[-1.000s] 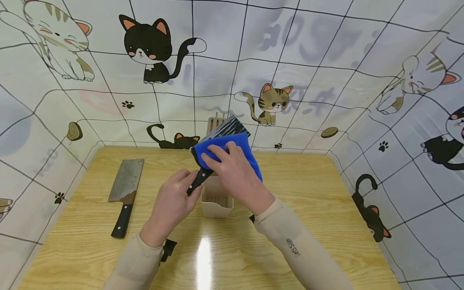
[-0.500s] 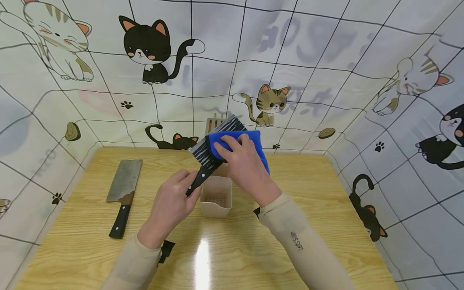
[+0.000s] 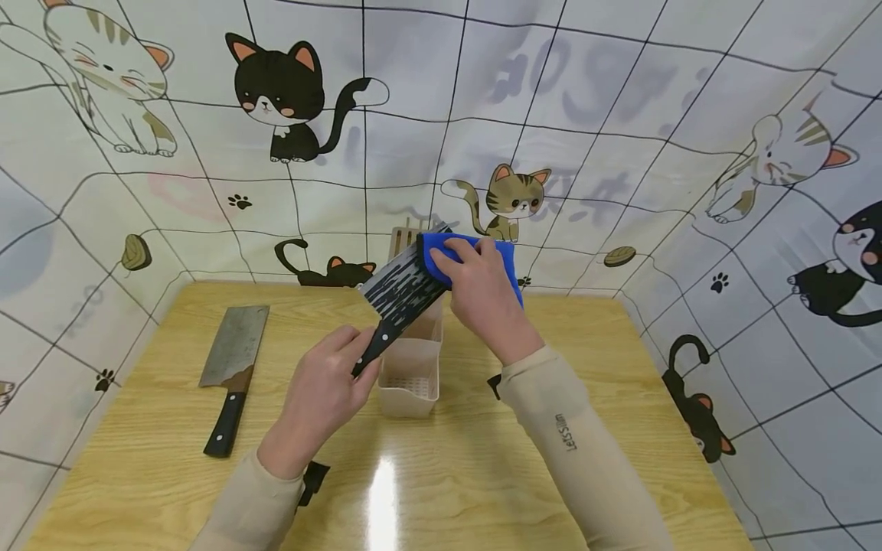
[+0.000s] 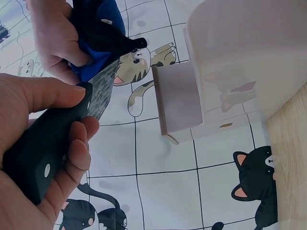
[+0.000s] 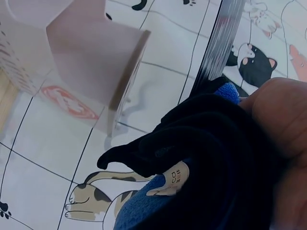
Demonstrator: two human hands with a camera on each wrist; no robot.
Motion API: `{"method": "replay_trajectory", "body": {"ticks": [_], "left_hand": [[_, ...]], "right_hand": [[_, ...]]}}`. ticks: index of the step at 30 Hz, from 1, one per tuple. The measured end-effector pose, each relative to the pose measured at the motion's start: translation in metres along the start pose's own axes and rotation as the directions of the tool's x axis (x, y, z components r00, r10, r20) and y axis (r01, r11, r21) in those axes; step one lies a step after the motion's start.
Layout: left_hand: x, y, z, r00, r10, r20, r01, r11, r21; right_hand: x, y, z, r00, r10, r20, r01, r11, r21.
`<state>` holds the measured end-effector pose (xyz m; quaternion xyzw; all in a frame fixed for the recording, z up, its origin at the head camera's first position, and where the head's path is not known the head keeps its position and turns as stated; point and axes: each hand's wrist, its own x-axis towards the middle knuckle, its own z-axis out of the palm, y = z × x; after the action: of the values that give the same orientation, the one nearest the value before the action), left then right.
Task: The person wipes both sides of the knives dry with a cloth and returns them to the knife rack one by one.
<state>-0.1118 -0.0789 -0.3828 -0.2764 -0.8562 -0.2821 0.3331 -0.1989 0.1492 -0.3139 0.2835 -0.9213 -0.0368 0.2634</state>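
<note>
My left hand [image 3: 329,379] grips the black riveted handle [image 4: 43,139] of a cleaver whose dark blade [image 3: 403,287] carries pale streaks. The blade slants up and to the right, in the air above a pale plastic holder [image 3: 409,399]. At its far end, my right hand [image 3: 482,291] pinches a blue cloth [image 3: 506,256] folded over the blade, so the tip is mostly covered. Dark folds of the cloth with a small white tag [image 5: 175,178] show in the right wrist view. A second cleaver [image 3: 236,352] lies flat on the table at the left.
The pale holder has open compartments and stands mid-table, with a slotted spatula [image 3: 403,241] upright at its back. A wooden table [image 3: 565,428] meets cat-printed tiled sheeting [image 3: 413,145] at the back and both sides.
My right hand has slid the blue cloth up and right along the blade, toward its far end, baring more of the streaked face. My left hand stays nearly still on the handle.
</note>
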Motion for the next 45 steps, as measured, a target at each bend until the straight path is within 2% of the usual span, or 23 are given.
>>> {"method": "replay_trajectory", "body": {"ticks": [7,14,31,45], "left_hand": [[-0.003,0.003,-0.002,1.0,0.001,0.006,-0.001,1.0,0.001],[-0.001,0.004,-0.005,1.0,0.002,-0.001,-0.002,1.0,-0.003],[0.003,0.0,-0.001,1.0,-0.004,0.009,0.004,0.999,0.032],[0.004,-0.004,0.001,0.999,-0.02,0.03,0.018,0.999,0.051]], "right_hand": [[-0.001,0.01,0.002,0.996,0.078,0.039,-0.08,0.996,0.028],[-0.001,0.007,0.001,0.997,0.074,0.025,-0.075,0.996,0.046],[-0.002,-0.021,0.001,0.996,-0.041,-0.073,0.045,0.998,0.05],[-0.005,-0.045,-0.001,0.991,-0.099,-0.089,0.106,0.992,0.075]]}}
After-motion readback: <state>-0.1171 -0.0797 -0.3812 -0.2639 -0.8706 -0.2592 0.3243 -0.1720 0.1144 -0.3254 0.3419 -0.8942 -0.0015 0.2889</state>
